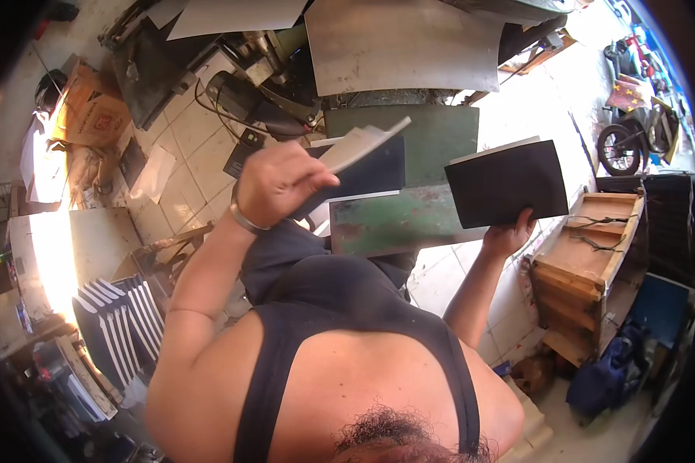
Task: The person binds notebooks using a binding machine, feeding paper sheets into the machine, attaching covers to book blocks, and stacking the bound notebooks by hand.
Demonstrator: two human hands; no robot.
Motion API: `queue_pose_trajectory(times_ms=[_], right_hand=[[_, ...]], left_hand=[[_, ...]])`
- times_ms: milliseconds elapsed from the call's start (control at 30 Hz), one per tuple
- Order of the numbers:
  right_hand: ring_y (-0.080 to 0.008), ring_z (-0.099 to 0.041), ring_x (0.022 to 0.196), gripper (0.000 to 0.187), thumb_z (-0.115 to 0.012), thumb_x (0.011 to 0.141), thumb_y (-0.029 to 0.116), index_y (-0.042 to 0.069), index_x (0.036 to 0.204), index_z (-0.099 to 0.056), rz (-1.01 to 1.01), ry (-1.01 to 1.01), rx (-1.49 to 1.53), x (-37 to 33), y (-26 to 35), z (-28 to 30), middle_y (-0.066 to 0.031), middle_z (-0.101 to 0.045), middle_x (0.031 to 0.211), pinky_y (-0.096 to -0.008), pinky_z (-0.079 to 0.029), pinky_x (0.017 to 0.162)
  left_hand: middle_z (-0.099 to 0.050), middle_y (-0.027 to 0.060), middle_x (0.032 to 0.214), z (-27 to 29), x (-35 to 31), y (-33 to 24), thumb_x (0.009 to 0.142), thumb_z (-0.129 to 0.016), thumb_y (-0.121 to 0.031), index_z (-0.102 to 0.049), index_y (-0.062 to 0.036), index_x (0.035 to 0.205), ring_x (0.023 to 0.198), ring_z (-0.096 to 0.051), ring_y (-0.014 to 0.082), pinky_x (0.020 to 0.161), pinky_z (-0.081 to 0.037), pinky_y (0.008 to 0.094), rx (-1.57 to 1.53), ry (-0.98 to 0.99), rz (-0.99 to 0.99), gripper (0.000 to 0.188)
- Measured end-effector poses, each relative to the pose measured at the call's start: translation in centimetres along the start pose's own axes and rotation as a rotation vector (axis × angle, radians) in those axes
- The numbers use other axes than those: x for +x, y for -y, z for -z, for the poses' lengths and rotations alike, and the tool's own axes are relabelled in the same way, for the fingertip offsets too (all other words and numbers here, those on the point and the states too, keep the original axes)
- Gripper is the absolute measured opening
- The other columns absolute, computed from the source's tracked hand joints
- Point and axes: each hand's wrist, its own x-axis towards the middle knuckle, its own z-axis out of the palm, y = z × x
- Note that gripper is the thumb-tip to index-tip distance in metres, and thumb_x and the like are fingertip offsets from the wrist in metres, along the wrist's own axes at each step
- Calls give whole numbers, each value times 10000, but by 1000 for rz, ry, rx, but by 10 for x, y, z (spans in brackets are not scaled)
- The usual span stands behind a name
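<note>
As seen in head view, black panel (pixel 510 187): pinched in right hand (pixel 510 238), at right end of green plank (pixel 405 222); long axis roughly parallel to plank's length.
Pale flat piece (pixel 363 145): gripped in left hand (pixel 282 184), motion-blurred, tip slanting rightward, beyond plank.
Plank: worn, patchy, above tiled floor (pixel 448 278).
Wooden frame (pixel 570 276): right of plank.
Carton (pixel 96 112): left of plank, bearing reddish print.

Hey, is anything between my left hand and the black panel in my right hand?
Just the pale flat piece that the left hand holds, jutting toward the black panel. Past its tip, nothing visible blocks the gap; the green surface shows there.
</note>
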Motion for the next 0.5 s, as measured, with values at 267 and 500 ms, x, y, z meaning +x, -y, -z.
queue_pose_trajectory(times_ms=[267,500], right_hand=[[-251,-646,1092,297,-591,1021,166,63,1299,-582,-16,18,40,-2,5,-17,-100,-652,1257,-405,-555,912],[-262,-635,1122,330,-573,1029,181,59,1335,-559,-92,138,59,-7,11,-26,-112,-638,1277,-426,-540,948]], left_hand=[[-564,176,1214,-98,-75,121,793,-834,-305,-517,-64,1283,927,-601,274,792,-509,376,-19,-42,704,632],[-716,141,1037,-149,-155,165,835,-741,-26,-468,13,1415,927,-694,201,761,-565,277,-752,103,1399,641]])
